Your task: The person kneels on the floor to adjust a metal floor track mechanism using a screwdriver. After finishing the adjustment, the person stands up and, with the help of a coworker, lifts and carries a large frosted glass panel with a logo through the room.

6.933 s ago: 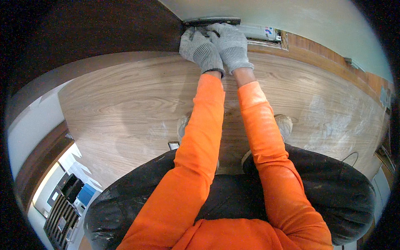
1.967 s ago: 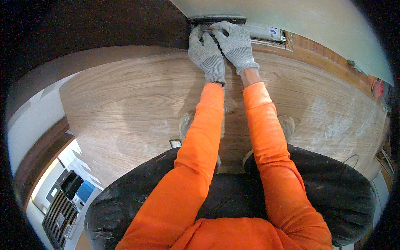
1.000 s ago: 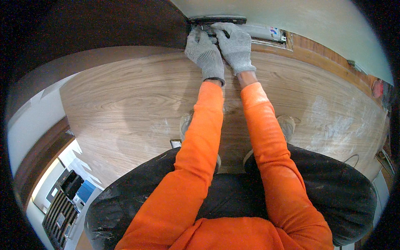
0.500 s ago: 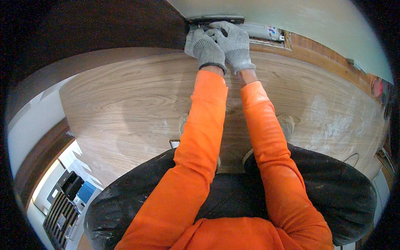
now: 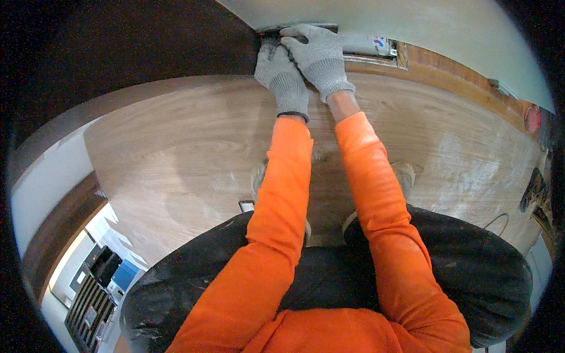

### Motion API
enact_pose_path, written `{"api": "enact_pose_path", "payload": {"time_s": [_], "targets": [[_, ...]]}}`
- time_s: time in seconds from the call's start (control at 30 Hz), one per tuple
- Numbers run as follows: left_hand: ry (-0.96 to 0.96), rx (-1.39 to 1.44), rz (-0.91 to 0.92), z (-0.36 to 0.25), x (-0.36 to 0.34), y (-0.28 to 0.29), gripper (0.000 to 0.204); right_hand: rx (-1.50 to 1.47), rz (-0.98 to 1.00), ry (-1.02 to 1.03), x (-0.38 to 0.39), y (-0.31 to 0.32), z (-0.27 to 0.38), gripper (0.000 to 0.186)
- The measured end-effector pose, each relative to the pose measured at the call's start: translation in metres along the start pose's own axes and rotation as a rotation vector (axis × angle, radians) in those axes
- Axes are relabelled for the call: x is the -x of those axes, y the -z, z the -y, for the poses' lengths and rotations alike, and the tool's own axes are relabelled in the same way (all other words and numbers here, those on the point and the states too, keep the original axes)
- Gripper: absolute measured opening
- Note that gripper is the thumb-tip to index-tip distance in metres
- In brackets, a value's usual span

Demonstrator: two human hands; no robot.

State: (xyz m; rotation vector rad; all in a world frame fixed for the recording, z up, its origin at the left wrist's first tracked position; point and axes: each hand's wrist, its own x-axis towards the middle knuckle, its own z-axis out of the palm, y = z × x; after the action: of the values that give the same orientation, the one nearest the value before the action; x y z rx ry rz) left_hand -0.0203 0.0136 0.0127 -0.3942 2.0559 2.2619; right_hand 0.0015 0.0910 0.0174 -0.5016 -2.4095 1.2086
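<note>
Both my hands wear grey knit gloves and meet at a narrow recess along the foot of the pale wall, where it joins a dark panel (image 5: pixel 165 35). My left hand (image 5: pixel 281 75) sits lower, its fingers bent in at the corner of the recess. Just right of it and partly over it, my right hand (image 5: pixel 316 57) curls its thumb and forefinger together towards the left. Whatever lies between the fingertips is hidden. A dark strip (image 5: pixel 327 27) shows behind the right hand. Beside that hand, a white tubular piece (image 5: pixel 359 45) with a coloured label lies in the recess.
I squat on a wood-grain board (image 5: pixel 200 135) with pale dusty smears. A wooden strip (image 5: pixel 447 70) runs right along the wall towards a red round thing (image 5: pixel 532 119). Dark mottled material (image 5: pixel 534 191) shows at the right edge. Lower left, a blue box (image 5: pixel 125 274) stands beyond an opening.
Both hands have shifted slightly left; the left one has turned and dropped a little, uncovering more of its back. Dark mottled material has come into view at the right edge.
</note>
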Motion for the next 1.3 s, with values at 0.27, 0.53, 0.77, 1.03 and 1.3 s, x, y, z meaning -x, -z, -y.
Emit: {"api": "enact_pose_path", "payload": {"time_s": [0.27, 0.53, 0.77, 1.03, 1.3], "targets": [[-0.276, -0.737, -0.035, 0.013, -0.010, 0.009, 0.030, -0.108, 0.146, 0.117, -0.008, -0.003, 0.019, 0.032], [-0.182, -0.656, -0.146, 0.021, -0.016, -0.003, 0.034, -0.017, 0.025, 0.029, 0.005, 0.013, 0.000, 0.033], [-0.342, -0.506, -0.046, 0.023, 0.023, 0.005, 0.026, -0.036, 0.194, 0.059, 0.010, 0.017, 0.007, 0.037], [-0.493, -0.632, -0.094, 0.026, 0.014, 0.010, 0.024, -0.032, 0.153, -0.065, 0.011, 0.022, -0.005, 0.034], [-0.334, -0.468, -0.147, 0.012, 0.010, 0.007, 0.027, 0.018, 0.074, 0.009, 0.012, 0.008, -0.017, 0.025]]}}
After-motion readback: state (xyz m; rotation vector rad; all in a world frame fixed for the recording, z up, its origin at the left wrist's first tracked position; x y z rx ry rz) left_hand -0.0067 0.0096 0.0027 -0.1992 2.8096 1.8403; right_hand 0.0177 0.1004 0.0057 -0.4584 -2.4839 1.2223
